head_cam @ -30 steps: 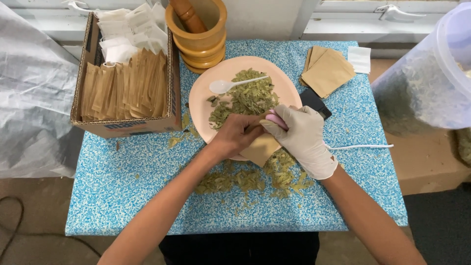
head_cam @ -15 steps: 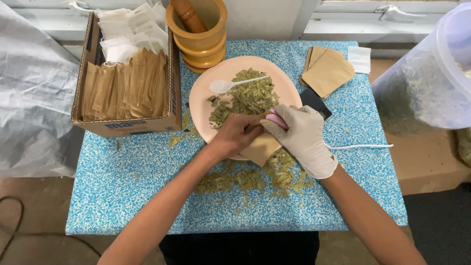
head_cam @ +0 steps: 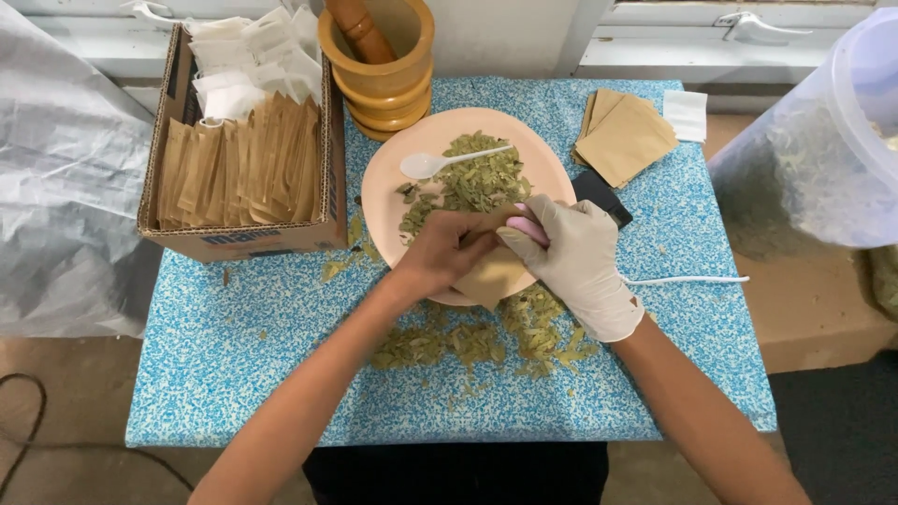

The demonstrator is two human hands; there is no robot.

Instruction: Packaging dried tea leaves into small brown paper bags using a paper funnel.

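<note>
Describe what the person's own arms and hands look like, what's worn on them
The left hand is bare, with no glove, ring or watch visible. The right hand wears a thin, cream-white disposable glove that ends at the wrist in a slightly torn cuff. Both forearms are bare, with no sleeves in view.

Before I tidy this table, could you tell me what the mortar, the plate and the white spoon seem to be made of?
The mortar looks like turned wood: honey-brown, matte, with ringed ridges around its body. The plate seems to be plastic or glazed ceramic: an even peach colour, smooth, faintly shiny; the view cannot settle which. The white spoon lying on the dried leaves appears to be thin moulded plastic, uniformly white and slightly glossy.
</note>
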